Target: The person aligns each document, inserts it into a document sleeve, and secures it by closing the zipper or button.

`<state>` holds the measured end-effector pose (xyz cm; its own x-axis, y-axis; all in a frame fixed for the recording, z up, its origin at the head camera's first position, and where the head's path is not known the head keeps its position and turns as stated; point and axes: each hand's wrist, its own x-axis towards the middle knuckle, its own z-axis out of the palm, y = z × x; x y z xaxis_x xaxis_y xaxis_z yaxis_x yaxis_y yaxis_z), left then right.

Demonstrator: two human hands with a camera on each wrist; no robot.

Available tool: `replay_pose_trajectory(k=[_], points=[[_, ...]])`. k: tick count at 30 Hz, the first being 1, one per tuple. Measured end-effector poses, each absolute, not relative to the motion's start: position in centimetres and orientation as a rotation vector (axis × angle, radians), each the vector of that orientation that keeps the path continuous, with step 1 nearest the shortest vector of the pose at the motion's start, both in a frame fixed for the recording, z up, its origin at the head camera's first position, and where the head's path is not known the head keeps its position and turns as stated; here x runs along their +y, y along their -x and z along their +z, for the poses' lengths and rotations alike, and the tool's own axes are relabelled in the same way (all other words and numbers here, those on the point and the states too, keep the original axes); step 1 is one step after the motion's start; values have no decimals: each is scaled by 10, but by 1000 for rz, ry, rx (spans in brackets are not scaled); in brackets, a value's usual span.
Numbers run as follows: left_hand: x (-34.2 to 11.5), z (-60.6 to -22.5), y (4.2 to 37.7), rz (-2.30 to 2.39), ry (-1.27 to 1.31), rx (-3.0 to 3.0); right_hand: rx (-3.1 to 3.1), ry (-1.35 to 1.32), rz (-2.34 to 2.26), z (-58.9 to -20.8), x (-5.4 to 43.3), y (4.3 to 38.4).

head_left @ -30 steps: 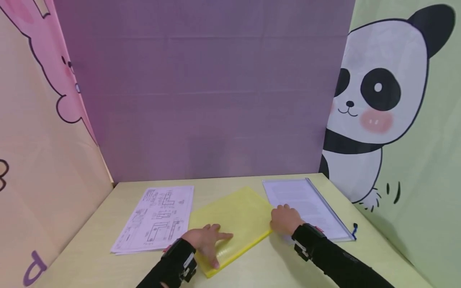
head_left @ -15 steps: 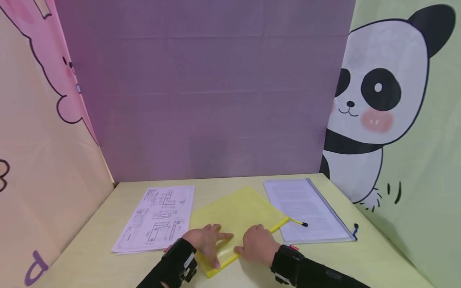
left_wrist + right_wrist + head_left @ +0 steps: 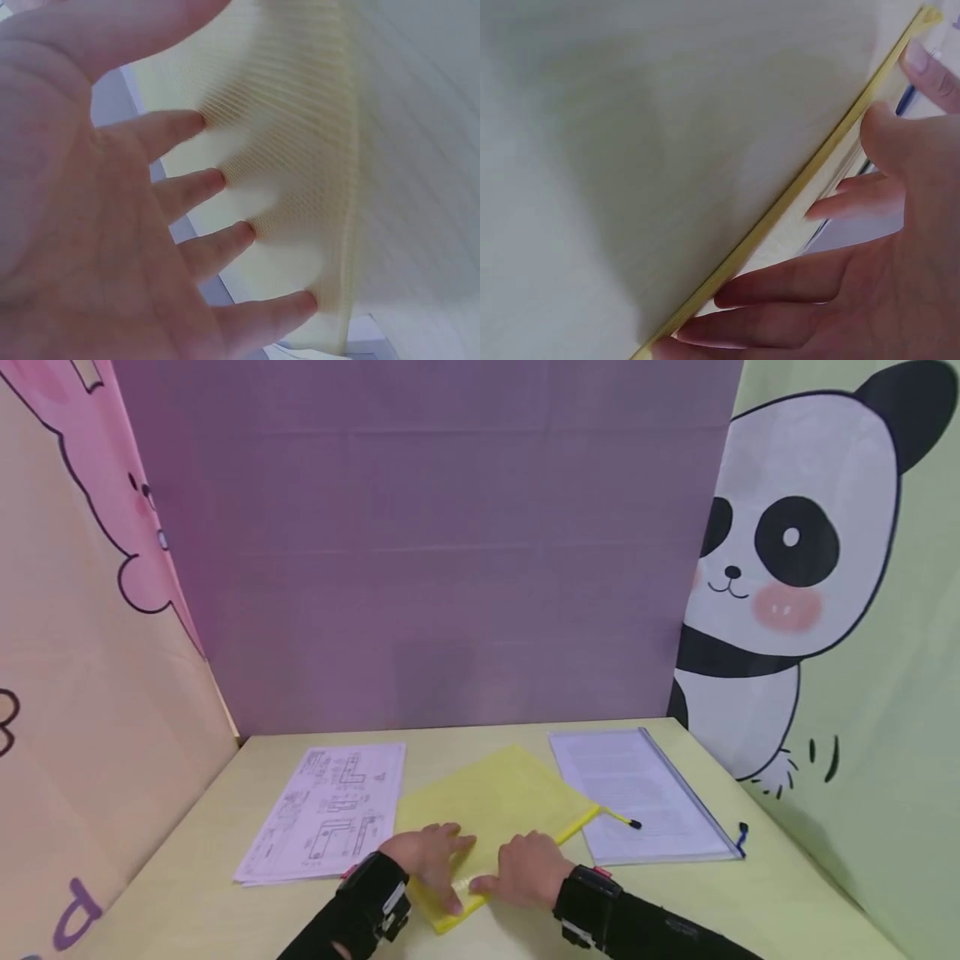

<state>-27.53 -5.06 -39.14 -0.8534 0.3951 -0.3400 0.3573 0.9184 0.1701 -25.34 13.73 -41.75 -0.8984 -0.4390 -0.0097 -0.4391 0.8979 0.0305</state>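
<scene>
A yellow mesh zip pouch [image 3: 495,802] lies flat and slanted across the middle of the table. My left hand [image 3: 423,860] rests on its near left part, fingers spread and thumb at the near edge. In the left wrist view, straight fingertips press ripples into the mesh [image 3: 292,180]. My right hand [image 3: 527,870] touches the pouch's near edge, its thumb pointing toward the left hand. The right wrist view shows that hand's extended fingertips and thumb along the yellow edge strip [image 3: 780,206]. A yellow tab with a black tip [image 3: 621,817] sticks out from the pouch's right corner.
Left of the pouch lie printed sheets with technical drawings [image 3: 337,818]. To the right is a clear pouch holding text pages [image 3: 637,802], with a blue zip edge and a dark pull tab [image 3: 742,835]. A purple panel [image 3: 450,568] stands behind the table [image 3: 300,935].
My right hand has slid left along the near edge, from the pouch's right corner to close beside the left hand. That corner and its tab now show. The left hand has stayed in place.
</scene>
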Motion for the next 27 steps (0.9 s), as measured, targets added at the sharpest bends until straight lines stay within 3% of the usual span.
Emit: replay_pose_trajectory(k=[12, 19, 27], points=[[-52, -390, 271, 150, -425, 2868, 2995, 471, -135, -404, 157, 275], [-52, -392, 277, 239, -526, 2876, 2959, 535, -277, -406, 177, 286], [-53, -399, 280, 292, -529, 2825, 2901, 638, -81, -400, 180, 294]])
